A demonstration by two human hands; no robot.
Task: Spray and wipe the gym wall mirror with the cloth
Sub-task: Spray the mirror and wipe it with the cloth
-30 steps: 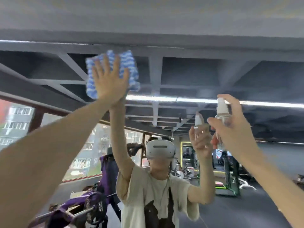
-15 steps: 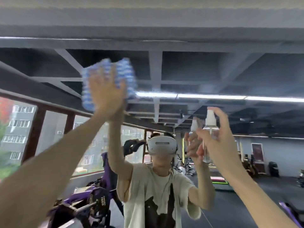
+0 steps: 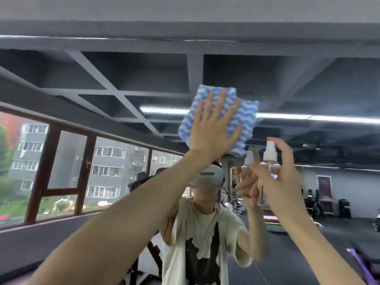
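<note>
High on the mirror [image 3: 308, 83], the left hand [image 3: 211, 132], fingers [image 3: 208, 103] straight, presses the cloth [image 3: 244, 118]; the right hand [image 3: 281, 182] grips the spray bottle [image 3: 269, 153]. Wiping looks underway, not finished.

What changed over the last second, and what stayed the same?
The left hand swept the cloth rightward across the mirror, from left of the reflected headset to above it. The right hand kept its grip on the spray bottle, raised as before.
</note>
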